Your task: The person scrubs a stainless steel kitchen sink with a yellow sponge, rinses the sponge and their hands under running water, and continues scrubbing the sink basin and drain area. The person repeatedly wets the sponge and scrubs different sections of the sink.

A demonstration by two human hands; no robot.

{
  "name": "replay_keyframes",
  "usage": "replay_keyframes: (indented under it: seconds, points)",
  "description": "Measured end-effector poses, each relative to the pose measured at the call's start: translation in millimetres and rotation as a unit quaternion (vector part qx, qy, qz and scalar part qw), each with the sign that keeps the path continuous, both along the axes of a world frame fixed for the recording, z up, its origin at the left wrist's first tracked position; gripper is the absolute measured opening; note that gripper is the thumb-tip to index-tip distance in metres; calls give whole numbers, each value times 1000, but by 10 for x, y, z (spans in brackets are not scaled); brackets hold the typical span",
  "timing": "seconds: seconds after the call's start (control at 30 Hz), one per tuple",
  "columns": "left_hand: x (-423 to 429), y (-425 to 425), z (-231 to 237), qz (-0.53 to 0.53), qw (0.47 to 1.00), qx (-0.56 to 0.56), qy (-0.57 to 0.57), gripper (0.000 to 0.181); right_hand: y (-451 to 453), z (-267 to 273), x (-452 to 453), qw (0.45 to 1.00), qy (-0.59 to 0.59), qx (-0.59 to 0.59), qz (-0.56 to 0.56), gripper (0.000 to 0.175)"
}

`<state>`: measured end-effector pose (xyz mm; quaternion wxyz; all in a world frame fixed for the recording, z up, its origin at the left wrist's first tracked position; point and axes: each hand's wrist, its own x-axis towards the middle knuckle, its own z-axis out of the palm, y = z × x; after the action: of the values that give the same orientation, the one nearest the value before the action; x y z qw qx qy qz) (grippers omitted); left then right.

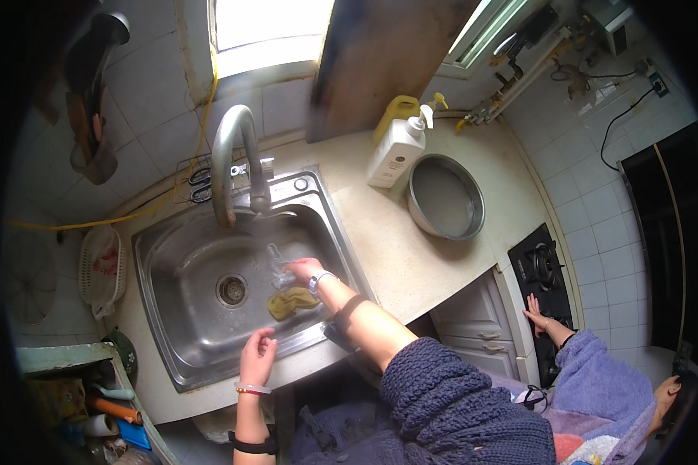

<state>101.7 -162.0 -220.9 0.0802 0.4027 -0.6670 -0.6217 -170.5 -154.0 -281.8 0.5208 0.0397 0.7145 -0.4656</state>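
Note:
My right hand point(306, 268) reaches over the right side of a stainless-steel sink point(177, 325), holding a crumpled piece of clear plastic point(280, 274) between its fingers. Just below that plastic, a wet yellow-brown cloth point(291, 303) lies on the basin floor. The round drain strainer point(231, 290) is left of both. My left hand point(258, 356) hovers by the sink's front rim, its fingers loosely curled and apart, with nothing seen in them. A curved metal faucet point(235, 145) rises at the back of the sink.
Right of the sink, a metal basin of cloudy liquid point(445, 197) stands beside a white pump bottle point(396, 151) and a yellow jug point(394, 113). A white plastic basket point(102, 270) is at left. Another person's hand point(536, 317) rests by the gas stove point(541, 264).

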Motion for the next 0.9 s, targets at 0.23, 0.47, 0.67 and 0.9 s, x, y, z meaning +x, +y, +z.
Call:
replay_keyframes:
  seconds: [0.23,0.47,0.67,0.9]
  points:
    - [44,-75,1,5,1000,8,9,27,-20,-117,12,1000,7,-8,-12,47]
    - [70,-112,-71,-6,1000,-16,5,27,-98,-252,37,999,-15,-18,-23,48]
    - [111,-141,-52,-8,1000,-24,1,27,-144,-335,38,1000,-5,-5,-2,49]
    - [132,-144,-67,0,1000,-22,-5,27,-156,-262,67,1000,2,4,12,50]
